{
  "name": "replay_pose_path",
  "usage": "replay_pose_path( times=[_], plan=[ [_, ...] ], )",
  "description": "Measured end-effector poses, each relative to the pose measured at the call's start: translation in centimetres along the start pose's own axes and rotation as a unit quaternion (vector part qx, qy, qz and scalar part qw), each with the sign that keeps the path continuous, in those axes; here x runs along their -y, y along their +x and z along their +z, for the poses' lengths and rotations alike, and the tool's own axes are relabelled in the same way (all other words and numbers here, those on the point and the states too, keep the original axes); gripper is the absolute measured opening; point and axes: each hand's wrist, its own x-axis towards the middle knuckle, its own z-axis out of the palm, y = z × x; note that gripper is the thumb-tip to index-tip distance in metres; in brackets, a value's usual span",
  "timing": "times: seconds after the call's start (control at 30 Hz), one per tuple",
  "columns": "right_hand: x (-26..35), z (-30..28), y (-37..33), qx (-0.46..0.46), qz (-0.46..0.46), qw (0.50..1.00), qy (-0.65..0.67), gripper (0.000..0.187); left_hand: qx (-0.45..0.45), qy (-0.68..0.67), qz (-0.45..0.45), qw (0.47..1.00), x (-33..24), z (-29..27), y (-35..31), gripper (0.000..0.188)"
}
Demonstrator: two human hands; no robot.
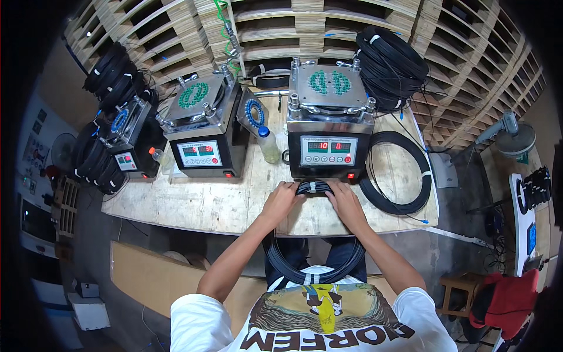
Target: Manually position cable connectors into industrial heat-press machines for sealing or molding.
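A ring-shaped coil of black cable (348, 267) hangs over the front edge of the table, its lower part close to my shirt. White ties bind it at the top and the bottom. On the upper part of the coil, my left hand (284, 199) grips the left side. Opposite it, my right hand (347, 203) is closed round the right side. Just beyond my hands stands a black and steel polishing machine (328, 132) with a lit panel and green-tipped pieces on its top plate. To its right another black cable coil (423, 185) lies flat on the table.
Two similar polishing machines, one in the middle (202, 138) and one further left (126, 141), line the wooden table (252, 205). Between machines stands a blue-capped bottle (268, 145). Cable coils are stacked at the back right (393, 67) and far left (111, 76). Wooden pallets (316, 29) rise behind.
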Motion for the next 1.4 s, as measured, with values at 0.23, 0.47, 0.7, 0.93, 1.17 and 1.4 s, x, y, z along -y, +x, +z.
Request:
replay_pose_path(
  times=[0.23, 0.47, 0.7, 0.93, 1.17, 1.4],
  plan=[
    [0.7, 0.8, 0.6, -0.067, -0.047, 0.975, -0.208, 0.037, -0.017, 0.001, -0.022, 1.000, 0.0, -0.2, 0.9, 0.044],
    [1.2, 0.2, 1.2, -0.060, -0.030, 0.976, -0.205, 0.035, -0.023, -0.045, -0.050, 0.997, 0.6, -0.5, 1.8, 0.050],
    [2.3, -8.6, 2.7, -0.213, -0.029, 0.975, 0.053, 0.015, -0.014, -0.133, -0.061, 0.989, -1.2, -9.7, 3.8, 0.037],
    [-2.7, -19.0, 18.4, -0.264, 0.003, 0.953, 0.145, 0.023, -0.161, -0.308, -0.010, 0.938, -0.1, -19.3, 14.1, 0.031],
    [-7.7, -16.3, 28.3, -0.108, 0.106, 0.940, 0.307, 0.035, -0.006, -0.379, -0.079, 0.922, 0.2, -18.5, 20.5, 0.053],
    [-3.5, -19.4, 28.3, -0.107, 0.139, 0.879, 0.443, 0.020, -0.048, -0.443, -0.054, 0.894, -1.2, -20.3, 20.3, 0.058]
  ],
)
